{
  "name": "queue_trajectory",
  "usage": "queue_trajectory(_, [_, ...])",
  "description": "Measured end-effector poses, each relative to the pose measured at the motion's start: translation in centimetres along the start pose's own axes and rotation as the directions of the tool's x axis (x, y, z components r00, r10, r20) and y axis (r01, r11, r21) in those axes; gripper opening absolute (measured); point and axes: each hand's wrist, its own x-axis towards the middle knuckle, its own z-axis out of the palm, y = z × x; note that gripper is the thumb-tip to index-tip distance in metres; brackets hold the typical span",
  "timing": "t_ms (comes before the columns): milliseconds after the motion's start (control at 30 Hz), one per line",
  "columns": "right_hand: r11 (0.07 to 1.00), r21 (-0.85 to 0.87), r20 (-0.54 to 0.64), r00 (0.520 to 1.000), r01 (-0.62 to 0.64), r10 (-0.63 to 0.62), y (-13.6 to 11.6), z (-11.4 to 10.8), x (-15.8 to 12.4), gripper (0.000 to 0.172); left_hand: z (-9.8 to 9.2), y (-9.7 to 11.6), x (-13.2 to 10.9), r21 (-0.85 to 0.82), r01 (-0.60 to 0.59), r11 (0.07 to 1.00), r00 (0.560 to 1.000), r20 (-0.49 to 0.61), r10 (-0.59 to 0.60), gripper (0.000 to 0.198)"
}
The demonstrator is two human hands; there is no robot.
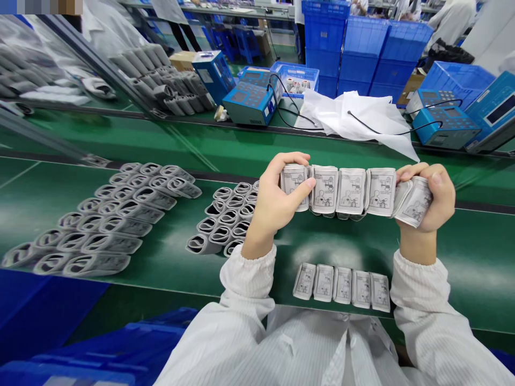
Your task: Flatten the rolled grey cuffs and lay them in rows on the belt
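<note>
My left hand and my right hand grip opposite ends of a row of several folded white blood pressure cuffs, printed with grey diagrams. The rightmost cuffs bend inward under my right fingers. Below my wrists, a second row of several folded cuffs lies flat on the green conveyor belt. Left of my left hand stands a tight group of rolled grey cuffs, the nearest thing to that hand. Further left lie rows of larger rolled grey cuffs.
Blue electronic testers with black cables and a crumpled white plastic sheet stand beyond the belt. Stacked blue crates and people in white coats are at the back. A blue bin sits at lower left.
</note>
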Motion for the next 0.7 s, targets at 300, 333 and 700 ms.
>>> queue_trajectory(300, [1.0,0.018,0.005,1.0,-0.012,0.012,-0.21,0.07,-0.06,0.037,0.03,0.09,-0.03,0.003,0.0,1.0,1.0,-0.007,0.0,0.028])
queue_trajectory(333, [1.0,0.021,0.003,1.0,-0.015,0.015,-0.24,0.1,-0.07,0.035,0.04,0.13,-0.04,0.003,0.001,1.0,1.0,-0.007,-0.001,0.027])
queue_trajectory(700, [1.0,0.017,0.0,1.0,-0.018,0.018,-0.11,0.09,-0.01,0.038,-0.06,-0.11,-0.1,0.018,-0.007,1.0,1.0,-0.003,0.007,0.029])
